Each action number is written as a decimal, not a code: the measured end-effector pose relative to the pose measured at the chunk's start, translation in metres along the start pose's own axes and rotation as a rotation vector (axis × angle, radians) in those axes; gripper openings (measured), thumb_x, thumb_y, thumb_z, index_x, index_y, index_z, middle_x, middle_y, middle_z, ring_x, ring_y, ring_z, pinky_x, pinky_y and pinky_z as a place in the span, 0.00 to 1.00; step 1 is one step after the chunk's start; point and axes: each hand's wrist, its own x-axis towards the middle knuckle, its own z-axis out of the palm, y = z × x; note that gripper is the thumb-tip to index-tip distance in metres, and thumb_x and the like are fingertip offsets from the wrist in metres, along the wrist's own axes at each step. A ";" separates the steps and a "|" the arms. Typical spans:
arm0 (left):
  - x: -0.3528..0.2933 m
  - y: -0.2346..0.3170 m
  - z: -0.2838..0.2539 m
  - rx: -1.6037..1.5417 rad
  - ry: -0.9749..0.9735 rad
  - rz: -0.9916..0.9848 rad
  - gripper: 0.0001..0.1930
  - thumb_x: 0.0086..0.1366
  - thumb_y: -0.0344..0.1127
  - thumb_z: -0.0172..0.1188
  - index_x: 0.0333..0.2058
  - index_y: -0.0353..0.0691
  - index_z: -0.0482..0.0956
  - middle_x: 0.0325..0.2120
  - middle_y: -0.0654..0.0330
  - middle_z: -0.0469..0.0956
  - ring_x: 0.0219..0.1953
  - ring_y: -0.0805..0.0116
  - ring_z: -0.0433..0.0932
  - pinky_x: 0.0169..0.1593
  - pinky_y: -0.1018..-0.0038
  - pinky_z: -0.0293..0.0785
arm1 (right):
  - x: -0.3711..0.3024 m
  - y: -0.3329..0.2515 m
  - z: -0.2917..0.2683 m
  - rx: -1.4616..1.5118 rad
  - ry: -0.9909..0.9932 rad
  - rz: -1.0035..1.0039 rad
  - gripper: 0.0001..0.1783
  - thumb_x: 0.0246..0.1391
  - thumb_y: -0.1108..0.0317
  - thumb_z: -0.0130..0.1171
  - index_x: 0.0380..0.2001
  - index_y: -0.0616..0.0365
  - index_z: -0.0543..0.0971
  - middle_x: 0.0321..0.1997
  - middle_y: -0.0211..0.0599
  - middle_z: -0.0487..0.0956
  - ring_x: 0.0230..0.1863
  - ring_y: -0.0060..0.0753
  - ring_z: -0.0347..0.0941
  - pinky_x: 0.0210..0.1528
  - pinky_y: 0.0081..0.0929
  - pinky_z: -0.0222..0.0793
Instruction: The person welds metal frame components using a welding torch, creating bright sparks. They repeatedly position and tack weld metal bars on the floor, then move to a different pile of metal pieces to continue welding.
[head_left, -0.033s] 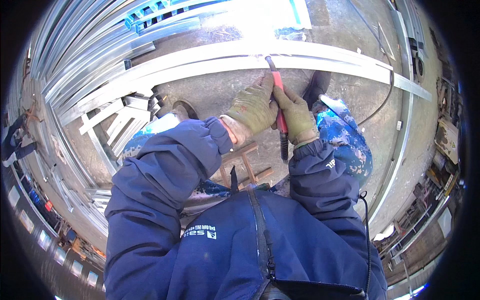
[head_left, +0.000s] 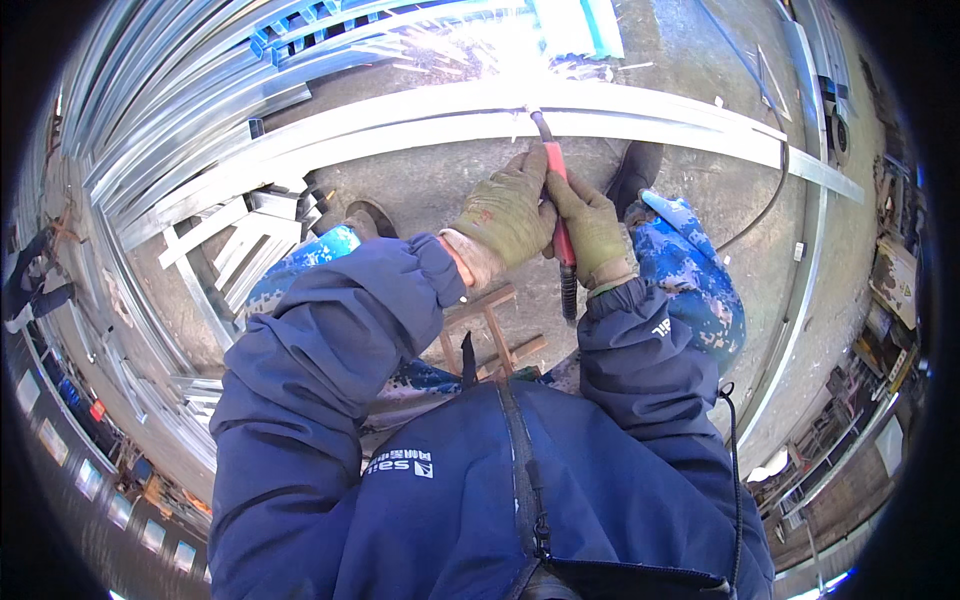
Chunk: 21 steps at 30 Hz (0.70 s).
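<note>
A red-handled welding torch point(head_left: 563, 245) points away from me, its dark curved neck meeting the long pale metal bars point(head_left: 680, 128) that lie across in front. White glare and flying sparks burst at the tip and hide the exact weld spot. My left hand point(head_left: 503, 215), in an olive work glove, is closed round the torch from the left. From the right my right hand point(head_left: 592, 228), gloved alike, grips the same handle. Below both hands a black ribbed hose point(head_left: 569, 292) leaves the handle.
Long metal profiles point(head_left: 150, 110) are stacked at the far left, with short cut pieces point(head_left: 245, 250) nearer. A brown wooden frame point(head_left: 495, 330) stands between my legs. A dark cable point(head_left: 765, 215) curves over the bars at right, near a long metal rail point(head_left: 805, 290).
The glare at the far side has shrunk, and streaks of sparks now show to its left and right. Both hands and the torch hold nearly the same place.
</note>
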 end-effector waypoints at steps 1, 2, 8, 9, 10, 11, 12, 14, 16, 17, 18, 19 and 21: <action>0.000 -0.002 0.001 -0.018 0.024 0.019 0.38 0.66 0.43 0.57 0.70 0.30 0.60 0.63 0.34 0.71 0.61 0.35 0.75 0.68 0.53 0.68 | 0.000 -0.001 0.001 -0.007 0.004 -0.002 0.25 0.67 0.50 0.64 0.54 0.61 0.83 0.24 0.30 0.80 0.14 0.24 0.72 0.14 0.23 0.66; -0.002 -0.002 0.002 0.002 0.057 0.036 0.37 0.66 0.42 0.57 0.70 0.29 0.61 0.61 0.34 0.73 0.60 0.35 0.75 0.67 0.53 0.69 | 0.000 -0.001 0.002 -0.007 0.016 0.009 0.24 0.67 0.51 0.63 0.53 0.60 0.83 0.23 0.29 0.79 0.13 0.23 0.72 0.14 0.23 0.66; 0.000 0.001 -0.002 -0.081 -0.003 0.038 0.38 0.65 0.40 0.59 0.70 0.29 0.60 0.63 0.36 0.71 0.60 0.37 0.76 0.63 0.53 0.73 | -0.004 -0.005 0.005 0.060 0.049 -0.001 0.21 0.67 0.53 0.64 0.52 0.59 0.84 0.24 0.29 0.80 0.13 0.23 0.70 0.13 0.23 0.65; 0.000 0.001 -0.002 -0.069 -0.010 0.027 0.38 0.65 0.40 0.58 0.70 0.29 0.60 0.63 0.36 0.71 0.60 0.37 0.76 0.64 0.53 0.72 | -0.004 -0.004 0.006 0.073 0.064 -0.004 0.21 0.67 0.53 0.64 0.52 0.59 0.84 0.24 0.29 0.80 0.13 0.23 0.71 0.13 0.23 0.65; 0.001 0.003 -0.003 -0.060 -0.019 0.020 0.38 0.65 0.41 0.58 0.70 0.29 0.60 0.63 0.36 0.71 0.60 0.37 0.76 0.64 0.52 0.72 | -0.004 -0.003 0.004 0.064 0.065 -0.006 0.22 0.67 0.53 0.65 0.53 0.59 0.84 0.25 0.29 0.81 0.13 0.24 0.71 0.13 0.23 0.65; 0.002 0.005 -0.004 -0.051 -0.028 0.014 0.38 0.66 0.41 0.58 0.70 0.29 0.60 0.63 0.36 0.71 0.60 0.37 0.76 0.64 0.52 0.72 | -0.002 -0.002 0.003 0.054 0.065 -0.007 0.23 0.67 0.52 0.65 0.53 0.59 0.84 0.25 0.30 0.81 0.13 0.24 0.71 0.13 0.23 0.65; 0.001 0.005 -0.003 -0.046 -0.022 0.008 0.38 0.66 0.42 0.58 0.70 0.29 0.60 0.63 0.36 0.71 0.60 0.37 0.76 0.65 0.52 0.71 | -0.002 -0.001 0.001 0.045 0.066 -0.008 0.23 0.67 0.52 0.65 0.54 0.59 0.84 0.25 0.30 0.81 0.13 0.24 0.71 0.13 0.23 0.65; -0.001 0.004 -0.002 -0.033 -0.007 -0.008 0.38 0.66 0.43 0.58 0.70 0.30 0.60 0.62 0.36 0.72 0.60 0.37 0.75 0.65 0.51 0.70 | -0.002 -0.001 0.000 0.013 0.034 0.010 0.24 0.66 0.51 0.65 0.53 0.60 0.84 0.25 0.30 0.81 0.14 0.24 0.72 0.13 0.24 0.65; -0.001 0.001 0.001 0.003 0.015 0.006 0.38 0.67 0.44 0.57 0.70 0.30 0.61 0.62 0.35 0.72 0.61 0.37 0.75 0.66 0.51 0.70 | -0.003 -0.001 0.000 -0.017 0.024 0.013 0.24 0.66 0.50 0.65 0.52 0.61 0.84 0.24 0.30 0.80 0.14 0.25 0.72 0.13 0.24 0.65; -0.001 0.001 0.002 0.020 0.025 0.014 0.37 0.67 0.45 0.57 0.70 0.30 0.61 0.62 0.35 0.72 0.61 0.37 0.75 0.66 0.51 0.69 | -0.002 -0.001 -0.001 -0.012 0.022 0.017 0.24 0.66 0.50 0.65 0.51 0.61 0.84 0.24 0.30 0.80 0.14 0.25 0.72 0.13 0.24 0.65; 0.000 0.001 0.002 0.018 -0.028 -0.016 0.37 0.67 0.45 0.57 0.70 0.30 0.62 0.62 0.35 0.72 0.62 0.37 0.74 0.66 0.51 0.69 | -0.001 0.000 -0.002 -0.007 0.021 0.022 0.24 0.66 0.50 0.65 0.51 0.61 0.84 0.24 0.30 0.80 0.13 0.25 0.72 0.13 0.24 0.65; 0.002 0.005 -0.005 0.018 -0.077 -0.049 0.37 0.67 0.46 0.56 0.70 0.30 0.62 0.62 0.34 0.72 0.62 0.37 0.74 0.66 0.51 0.69 | 0.001 0.001 -0.003 -0.002 0.016 0.027 0.24 0.66 0.50 0.65 0.51 0.61 0.84 0.23 0.30 0.80 0.13 0.25 0.72 0.13 0.24 0.65; 0.002 0.005 -0.005 0.017 -0.086 -0.052 0.38 0.67 0.46 0.57 0.70 0.30 0.62 0.62 0.34 0.71 0.63 0.37 0.73 0.66 0.51 0.69 | 0.001 0.001 -0.003 0.003 0.010 0.030 0.24 0.66 0.50 0.65 0.51 0.61 0.84 0.23 0.31 0.80 0.13 0.25 0.72 0.13 0.24 0.65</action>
